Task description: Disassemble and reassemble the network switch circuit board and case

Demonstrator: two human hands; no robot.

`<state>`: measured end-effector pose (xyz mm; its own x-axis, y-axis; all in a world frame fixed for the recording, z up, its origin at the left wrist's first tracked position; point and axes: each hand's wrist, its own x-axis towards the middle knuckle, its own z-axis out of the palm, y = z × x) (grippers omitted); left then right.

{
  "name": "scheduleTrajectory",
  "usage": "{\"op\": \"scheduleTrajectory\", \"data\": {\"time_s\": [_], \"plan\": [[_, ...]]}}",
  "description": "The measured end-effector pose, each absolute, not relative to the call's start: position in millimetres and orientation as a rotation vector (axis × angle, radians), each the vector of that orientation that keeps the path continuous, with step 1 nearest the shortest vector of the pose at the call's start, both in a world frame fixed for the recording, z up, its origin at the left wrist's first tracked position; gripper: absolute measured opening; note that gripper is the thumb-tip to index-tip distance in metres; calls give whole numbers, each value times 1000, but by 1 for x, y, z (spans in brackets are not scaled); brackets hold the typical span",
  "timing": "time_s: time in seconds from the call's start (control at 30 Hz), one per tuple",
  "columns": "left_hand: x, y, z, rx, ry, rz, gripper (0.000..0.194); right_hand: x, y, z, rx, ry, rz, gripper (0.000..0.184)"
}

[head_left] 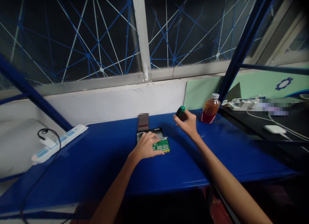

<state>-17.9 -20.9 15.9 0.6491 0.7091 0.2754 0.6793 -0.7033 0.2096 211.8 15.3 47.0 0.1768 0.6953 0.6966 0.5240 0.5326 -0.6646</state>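
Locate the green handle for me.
In the head view, the green handle is right of centre, held in the right hand, left of the bottle.

Head cam, single view. Looks forward and down from above and behind left hand (145,144), right hand (187,121); fairly near, wide. Table (108,153) below and around the grip, window (96,40) beyond it, upper frame.

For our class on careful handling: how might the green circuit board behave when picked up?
Likely stiff: the green circuit board looks flat. Perhaps fragile: pale strips sit exposed on its face. Probably light: it appears thin.
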Motion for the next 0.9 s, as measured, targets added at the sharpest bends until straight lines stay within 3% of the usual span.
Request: {"op": "scheduleTrajectory", "data": {"time_s": [0.17, 0.9], "plan": [[-18, -19, 14, 2799, 1158, 517, 56, 230, 23, 46, -1144, -1413, 206, 12], [-18, -20, 14, 2801, 1161, 514, 58, 248, 33, 36, -1333, -1836, 292, 20]]}}
